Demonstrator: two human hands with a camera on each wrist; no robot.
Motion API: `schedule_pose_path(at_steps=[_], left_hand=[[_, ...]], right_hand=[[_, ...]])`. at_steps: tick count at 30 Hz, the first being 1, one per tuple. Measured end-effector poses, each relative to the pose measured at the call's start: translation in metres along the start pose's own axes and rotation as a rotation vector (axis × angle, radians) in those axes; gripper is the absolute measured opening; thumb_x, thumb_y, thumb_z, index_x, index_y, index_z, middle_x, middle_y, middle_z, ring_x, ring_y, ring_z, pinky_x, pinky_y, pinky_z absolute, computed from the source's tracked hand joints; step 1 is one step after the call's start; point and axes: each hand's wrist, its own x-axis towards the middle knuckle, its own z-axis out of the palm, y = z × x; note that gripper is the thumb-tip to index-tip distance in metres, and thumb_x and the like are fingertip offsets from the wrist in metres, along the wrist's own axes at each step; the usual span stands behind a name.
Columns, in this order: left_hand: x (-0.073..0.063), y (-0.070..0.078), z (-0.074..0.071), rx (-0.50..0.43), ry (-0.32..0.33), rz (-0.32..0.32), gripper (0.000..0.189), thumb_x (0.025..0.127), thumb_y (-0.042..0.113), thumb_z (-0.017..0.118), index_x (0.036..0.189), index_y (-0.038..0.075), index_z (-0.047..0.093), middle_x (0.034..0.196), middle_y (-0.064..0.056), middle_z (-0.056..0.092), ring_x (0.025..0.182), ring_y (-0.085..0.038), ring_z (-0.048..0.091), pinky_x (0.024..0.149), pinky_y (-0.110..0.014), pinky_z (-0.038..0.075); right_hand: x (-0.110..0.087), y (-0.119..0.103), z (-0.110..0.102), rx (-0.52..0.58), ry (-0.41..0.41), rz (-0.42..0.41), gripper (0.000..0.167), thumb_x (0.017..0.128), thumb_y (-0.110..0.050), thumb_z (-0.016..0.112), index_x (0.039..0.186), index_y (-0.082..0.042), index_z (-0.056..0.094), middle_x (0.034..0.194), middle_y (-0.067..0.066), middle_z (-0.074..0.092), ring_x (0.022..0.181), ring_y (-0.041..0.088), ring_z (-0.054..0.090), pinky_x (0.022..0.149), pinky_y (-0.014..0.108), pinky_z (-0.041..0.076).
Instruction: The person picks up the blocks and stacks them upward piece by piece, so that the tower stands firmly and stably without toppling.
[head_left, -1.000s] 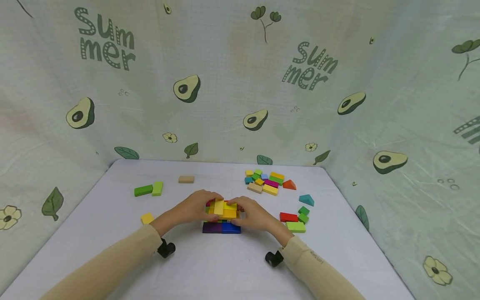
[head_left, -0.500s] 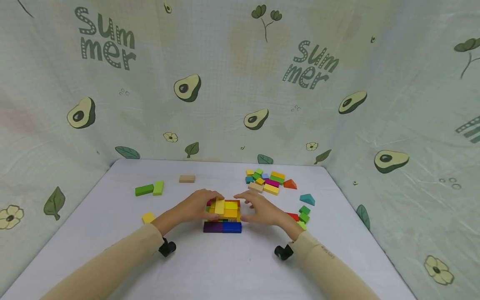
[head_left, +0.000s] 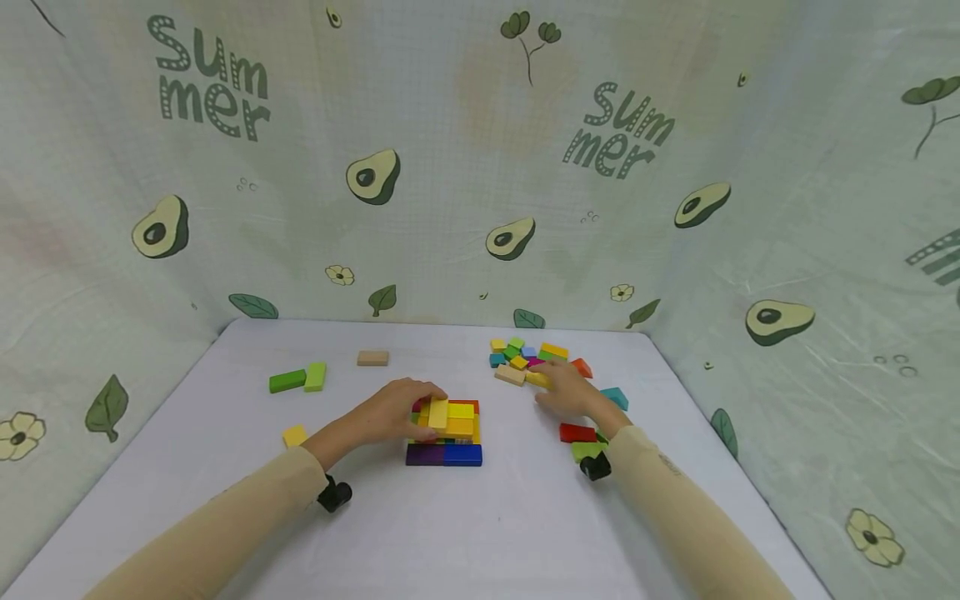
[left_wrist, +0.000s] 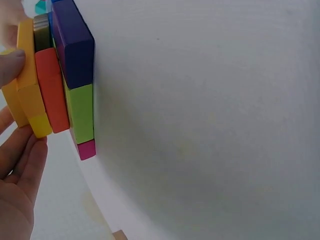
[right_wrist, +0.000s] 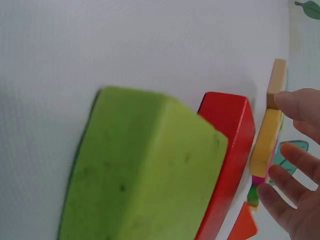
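Observation:
A small layered stack of coloured wooden blocks stands mid-table, with a purple block [head_left: 424, 455] and a blue block [head_left: 462, 455] at its front base. My left hand [head_left: 388, 412] pinches the yellow block [left_wrist: 27, 65] in its upper layer, thumb on the near face and fingers round the left end and back. A pale yellow block [head_left: 437, 414] lies across the top. At the right, my right hand [head_left: 568, 392] hovers over the loose pile. Its fingers are spread and bent loosely beside a yellow block [right_wrist: 266, 142], which lies next to a natural wood block [head_left: 510, 375].
Under my right wrist lie a red block [head_left: 577, 432] and a lime block [head_left: 587, 451]. A teal triangle [head_left: 617, 397] sits right of that hand. Farther left are a green block [head_left: 287, 381], another wood block [head_left: 372, 358] and a yellow block [head_left: 294, 436].
My right hand has let go of the stack's right side and moved right and away from me to the loose pile. My left hand stays at the stack.

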Motion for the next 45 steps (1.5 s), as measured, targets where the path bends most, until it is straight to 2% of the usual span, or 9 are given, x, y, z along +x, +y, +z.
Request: schedule_pose_path(at_steps=[10, 15, 20, 24, 27, 33, 37, 42, 45], left_hand=[[0.002, 0.002, 0.000, 0.005, 0.000, 0.004, 0.061, 0.088, 0.036, 0.089, 0.142, 0.022, 0.065, 0.137, -0.003, 0.066, 0.121, -0.023, 0.057, 0.111, -0.051, 0.051], [0.002, 0.002, -0.001, 0.001, 0.000, 0.002, 0.060, 0.088, 0.035, 0.090, 0.141, 0.021, 0.066, 0.135, -0.003, 0.067, 0.120, -0.022, 0.057, 0.110, -0.050, 0.052], [0.002, -0.001, 0.002, 0.005, 0.008, -0.002, 0.060, 0.087, 0.034, 0.091, 0.140, 0.021, 0.067, 0.133, -0.002, 0.067, 0.117, -0.022, 0.057, 0.109, -0.049, 0.053], [0.002, -0.001, 0.003, 0.010, 0.012, -0.006, 0.060, 0.086, 0.034, 0.091, 0.140, 0.022, 0.067, 0.131, -0.001, 0.068, 0.116, -0.021, 0.057, 0.108, -0.048, 0.054], [0.001, 0.000, 0.002, 0.007, 0.015, -0.006, 0.060, 0.086, 0.033, 0.091, 0.139, 0.021, 0.067, 0.131, -0.001, 0.068, 0.116, -0.021, 0.057, 0.108, -0.048, 0.053], [0.001, 0.001, 0.002, 0.009, 0.011, -0.013, 0.060, 0.086, 0.033, 0.091, 0.140, 0.022, 0.067, 0.132, -0.001, 0.068, 0.117, -0.021, 0.057, 0.109, -0.048, 0.053], [0.001, 0.001, 0.001, 0.013, 0.008, -0.005, 0.060, 0.087, 0.033, 0.091, 0.140, 0.021, 0.066, 0.133, -0.002, 0.068, 0.117, -0.021, 0.057, 0.110, -0.047, 0.053], [0.001, 0.000, 0.000, 0.013, 0.005, 0.011, 0.061, 0.087, 0.033, 0.091, 0.141, 0.021, 0.066, 0.134, -0.002, 0.068, 0.117, -0.021, 0.057, 0.110, -0.047, 0.052], [0.001, 0.000, 0.000, 0.012, 0.005, 0.021, 0.060, 0.087, 0.033, 0.090, 0.140, 0.020, 0.066, 0.134, -0.003, 0.068, 0.117, -0.021, 0.057, 0.109, -0.047, 0.052]], right_hand=[[0.001, 0.012, 0.004, -0.035, 0.016, 0.015, 0.050, 0.099, -0.017, 0.074, 0.147, -0.009, 0.064, 0.140, 0.016, 0.057, 0.132, 0.036, 0.051, 0.110, 0.055, 0.052], [0.001, 0.013, 0.005, -0.035, 0.038, 0.001, 0.048, 0.099, -0.016, 0.075, 0.145, -0.012, 0.066, 0.144, 0.017, 0.053, 0.134, 0.037, 0.050, 0.109, 0.055, 0.053], [0.001, 0.014, 0.006, -0.008, 0.024, -0.002, 0.050, 0.099, -0.015, 0.074, 0.148, -0.011, 0.063, 0.146, 0.017, 0.051, 0.133, 0.036, 0.051, 0.111, 0.055, 0.052], [-0.001, 0.013, 0.006, 0.018, 0.015, 0.000, 0.052, 0.098, -0.012, 0.074, 0.149, -0.010, 0.062, 0.143, 0.017, 0.053, 0.126, 0.032, 0.055, 0.109, 0.053, 0.054], [-0.002, 0.014, 0.006, 0.035, 0.008, -0.018, 0.054, 0.098, -0.012, 0.074, 0.150, -0.009, 0.061, 0.148, 0.019, 0.051, 0.117, 0.029, 0.058, 0.106, 0.051, 0.056], [-0.002, 0.014, 0.006, 0.039, -0.026, -0.060, 0.058, 0.098, -0.015, 0.076, 0.153, -0.008, 0.057, 0.158, 0.021, 0.046, 0.095, 0.019, 0.060, 0.091, 0.038, 0.059], [-0.003, 0.013, 0.006, 0.053, -0.033, -0.030, 0.061, 0.096, -0.019, 0.081, 0.152, -0.010, 0.059, 0.147, 0.019, 0.051, 0.090, 0.017, 0.058, 0.081, 0.031, 0.056], [-0.005, 0.012, 0.008, 0.050, -0.029, 0.013, 0.062, 0.093, -0.024, 0.085, 0.150, -0.014, 0.061, 0.129, 0.011, 0.058, 0.092, 0.018, 0.058, 0.079, 0.029, 0.056], [-0.008, 0.009, 0.010, 0.056, -0.005, 0.008, 0.062, 0.092, -0.026, 0.086, 0.148, -0.013, 0.063, 0.124, 0.008, 0.060, 0.090, 0.017, 0.058, 0.076, 0.027, 0.055]])
